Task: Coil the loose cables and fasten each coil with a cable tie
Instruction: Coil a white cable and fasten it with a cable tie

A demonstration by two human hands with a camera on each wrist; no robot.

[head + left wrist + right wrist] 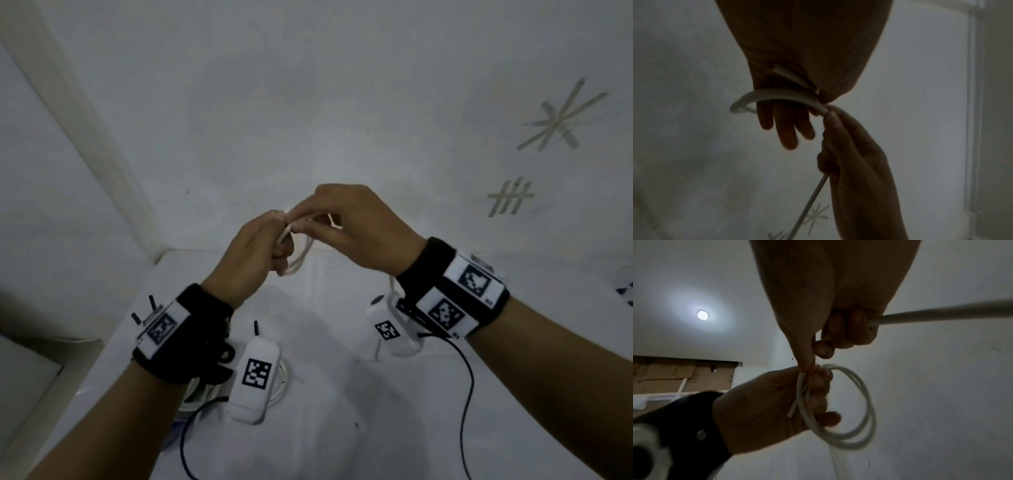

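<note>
Loops of white cable (849, 404) are held in the curled grip of the left hand (255, 251), raised above the white table (342, 394). Just beside the coil, the cable's running strand is pinched between thumb and fingers of the right hand (356, 228), whose remaining fingers are curled round the same strand; its tail is led away below the right wrist. Both hands are touching at the coil's top.
</note>
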